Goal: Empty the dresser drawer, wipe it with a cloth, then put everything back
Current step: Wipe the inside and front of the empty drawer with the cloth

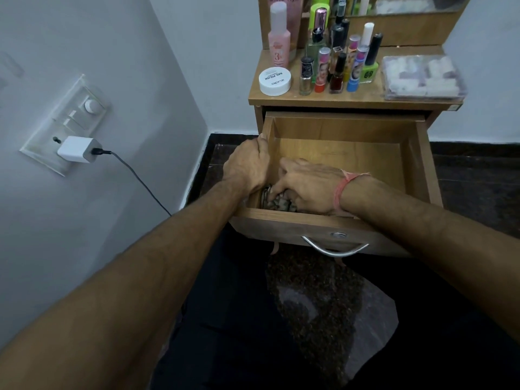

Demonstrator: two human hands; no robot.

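The wooden dresser drawer stands pulled out, its bare bottom showing at the back. My left hand grips the drawer's left side wall. My right hand is down in the front left corner, its fingers curled round a patterned grey cloth pressed against the drawer floor. A dark ring-like edge shows beside the cloth; what it is I cannot tell. On the dresser top stand several nail polish bottles, a pink bottle, a white round jar and a clear plastic box.
A white charger is plugged into the wall switchboard at left, its cable trailing down toward the floor. A clear plastic bag lies on the dark floor below the drawer. The drawer's metal handle sticks out in front.
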